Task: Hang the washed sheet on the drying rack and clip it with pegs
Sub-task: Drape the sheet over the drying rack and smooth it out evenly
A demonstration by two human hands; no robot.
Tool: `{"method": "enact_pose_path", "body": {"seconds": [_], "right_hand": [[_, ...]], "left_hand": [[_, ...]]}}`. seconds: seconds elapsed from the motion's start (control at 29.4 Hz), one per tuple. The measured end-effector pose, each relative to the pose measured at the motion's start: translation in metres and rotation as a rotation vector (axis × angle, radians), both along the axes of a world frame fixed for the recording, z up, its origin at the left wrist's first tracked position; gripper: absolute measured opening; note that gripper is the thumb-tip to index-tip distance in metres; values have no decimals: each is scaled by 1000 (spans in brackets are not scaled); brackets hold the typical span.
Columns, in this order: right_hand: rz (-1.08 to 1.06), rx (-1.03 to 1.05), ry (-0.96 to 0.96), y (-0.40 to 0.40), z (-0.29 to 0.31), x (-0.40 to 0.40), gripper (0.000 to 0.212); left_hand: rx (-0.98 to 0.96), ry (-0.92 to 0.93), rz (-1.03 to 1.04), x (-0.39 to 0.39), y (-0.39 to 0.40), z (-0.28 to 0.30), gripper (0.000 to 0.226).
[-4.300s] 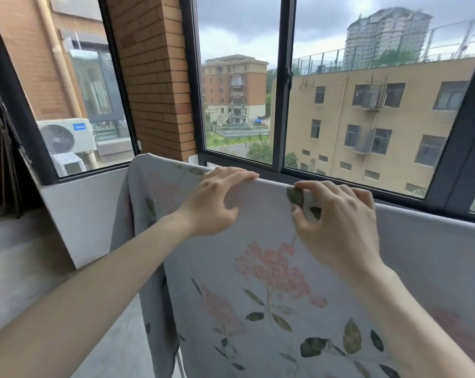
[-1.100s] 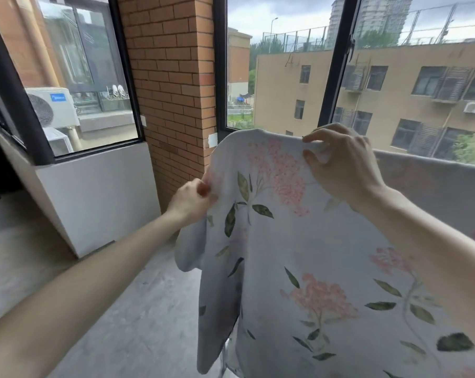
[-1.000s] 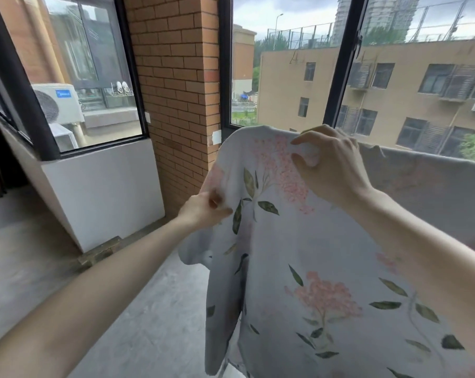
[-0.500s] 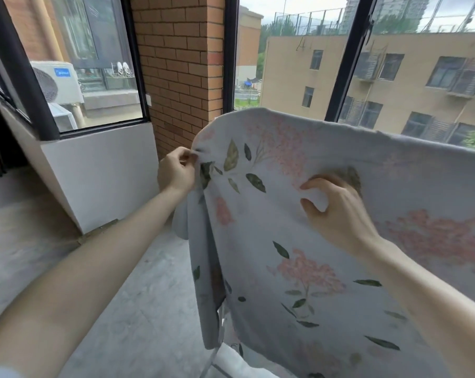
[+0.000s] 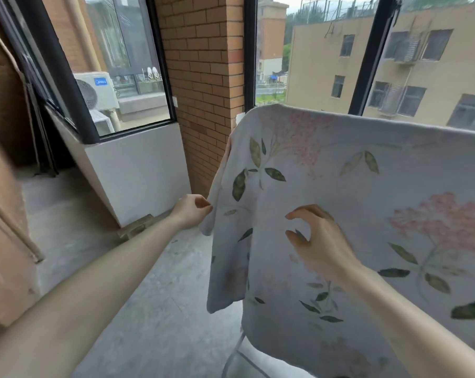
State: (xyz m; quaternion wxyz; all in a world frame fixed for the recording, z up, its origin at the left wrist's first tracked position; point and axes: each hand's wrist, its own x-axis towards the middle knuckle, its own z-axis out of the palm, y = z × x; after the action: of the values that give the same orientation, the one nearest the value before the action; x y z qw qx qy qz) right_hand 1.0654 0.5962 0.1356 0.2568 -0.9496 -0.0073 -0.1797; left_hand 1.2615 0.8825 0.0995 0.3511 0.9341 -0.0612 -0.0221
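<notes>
The pale sheet [image 5: 367,214], printed with pink flowers and green leaves, hangs draped over the drying rack, which it hides except for a thin white leg [image 5: 232,353] at the bottom. My left hand [image 5: 191,211] pinches the sheet's left edge, about halfway down. In front of the cloth my right hand [image 5: 316,238] hovers with fingers spread and curled, holding nothing. No pegs are in view.
A brick pillar [image 5: 203,77] and black-framed windows [image 5: 247,50] stand just behind the rack. A low white wall [image 5: 138,170] runs along the left under the window. Some wood blocks [image 5: 135,227] lie on the grey concrete floor [image 5: 160,309].
My left hand has slid down the sheet's left edge. My right hand has come off the cloth and dropped lower, its fingers now apart. The view has shifted right and down.
</notes>
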Motion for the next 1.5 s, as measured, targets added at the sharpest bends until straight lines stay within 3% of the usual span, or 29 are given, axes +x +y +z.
{"method": "enact_pose_path", "body": {"seconds": [0.24,0.37,0.48,0.58,0.68,0.82,0.99,1.19,1.36,1.5], "right_hand": [[36,48,91,46,-5,8,39],[-37,126,111,71,-4,31,39],[-131,193,106,92,-8,59,46],[-264,270,58,123,-10,103,52],[-334,289,20,139,-3,121,51],[-425,281,9,147,6,146,40],[-523,255,122,152,11,177,42],[-513,220,8,159,3,207,45],[-260,423,-81,190,2,218,33],[-197,372,-236,208,8,219,37]], "left_hand": [[-46,213,-28,17,14,-20,44],[-14,18,-14,46,12,-29,55],[-69,-130,-98,72,8,-27,44],[-50,-189,-227,116,12,-20,11],[-57,-233,-296,135,12,-9,12],[-273,-308,-239,160,20,11,12],[-499,-290,-261,192,24,48,15],[-536,-156,-442,216,32,75,19],[-478,-219,-286,249,61,67,13],[-475,-243,-246,265,58,78,13]]}}
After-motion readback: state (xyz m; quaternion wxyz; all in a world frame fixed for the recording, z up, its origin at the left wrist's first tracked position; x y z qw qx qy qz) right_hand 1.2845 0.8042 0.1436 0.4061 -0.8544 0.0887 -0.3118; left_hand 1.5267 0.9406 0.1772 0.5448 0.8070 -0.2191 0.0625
